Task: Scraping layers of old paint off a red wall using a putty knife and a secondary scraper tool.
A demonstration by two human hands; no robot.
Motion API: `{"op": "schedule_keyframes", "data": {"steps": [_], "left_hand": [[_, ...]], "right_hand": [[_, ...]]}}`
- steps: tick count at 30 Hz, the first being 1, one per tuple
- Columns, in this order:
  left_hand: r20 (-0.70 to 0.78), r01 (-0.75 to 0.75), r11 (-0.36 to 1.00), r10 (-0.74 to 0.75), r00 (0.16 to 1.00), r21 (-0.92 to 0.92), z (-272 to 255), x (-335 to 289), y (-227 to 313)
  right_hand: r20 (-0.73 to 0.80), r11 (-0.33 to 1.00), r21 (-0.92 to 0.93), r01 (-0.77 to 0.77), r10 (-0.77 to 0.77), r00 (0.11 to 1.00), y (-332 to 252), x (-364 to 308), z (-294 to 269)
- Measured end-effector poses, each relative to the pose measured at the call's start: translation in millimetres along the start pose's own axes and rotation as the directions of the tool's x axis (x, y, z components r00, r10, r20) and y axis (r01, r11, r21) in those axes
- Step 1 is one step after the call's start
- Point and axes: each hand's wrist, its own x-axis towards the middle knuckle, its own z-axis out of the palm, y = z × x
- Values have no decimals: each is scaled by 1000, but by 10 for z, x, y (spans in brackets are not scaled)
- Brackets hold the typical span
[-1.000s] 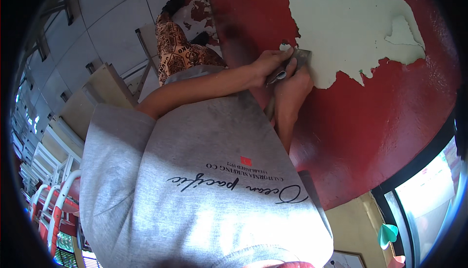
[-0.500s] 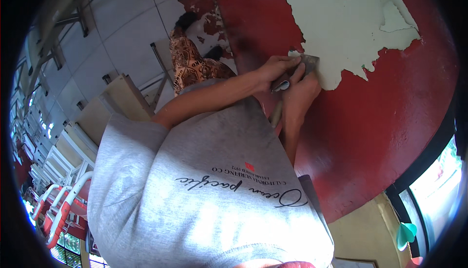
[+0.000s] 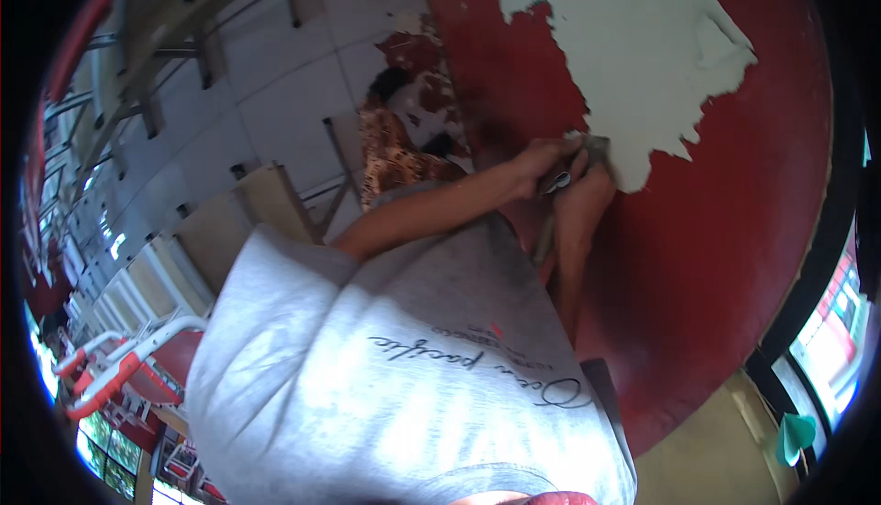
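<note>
Both my hands are together at a red painted surface (image 3: 707, 257), beside a large ragged pale patch (image 3: 633, 64) where the red coat is off. A flat greyish blade (image 3: 596, 148), like a scraper's, lies at the patch's lower edge. My right hand (image 3: 587, 200) is closed round the scraper, and what looks like its handle (image 3: 544, 239) shows below the fist. My left hand (image 3: 543, 163) has its fingers pressed on the blade. A small curled, shiny piece (image 3: 558, 182) sits between the hands; I cannot tell what it is.
Red paint flakes (image 3: 413, 53) lie on the pale tiled floor (image 3: 275, 73) along the red surface's base. Wooden desks or benches (image 3: 239, 216) and red-and-white chairs (image 3: 138, 367) stand to the left. A green paper shape (image 3: 796, 438) hangs at lower right near a window (image 3: 830, 349).
The whole view has shifted, so the hands and patch sit lower in the picture. Both hands keep their hold on the scraper at the patch's edge.
</note>
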Motion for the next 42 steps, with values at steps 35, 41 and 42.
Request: {"op": "schedule_keyframes", "data": {"steps": [35, 41, 42], "left_hand": [[-60, 16, 994, -23, 998, -105, 136, -130, -41], [-112, 35, 985, -55, 992, -169, 187, -88, 52], [-116, 31, 983, -53, 992, -179, 204, -111, 54]], "right_hand": [[91, 985, 97, -141, 133, 987, -199, -61, -160], [-87, 992, 68, 109, -103, 991, -53, -26, -2], [-77, 991, 67, 113, -108, 991, -75, -34, -34]]}}
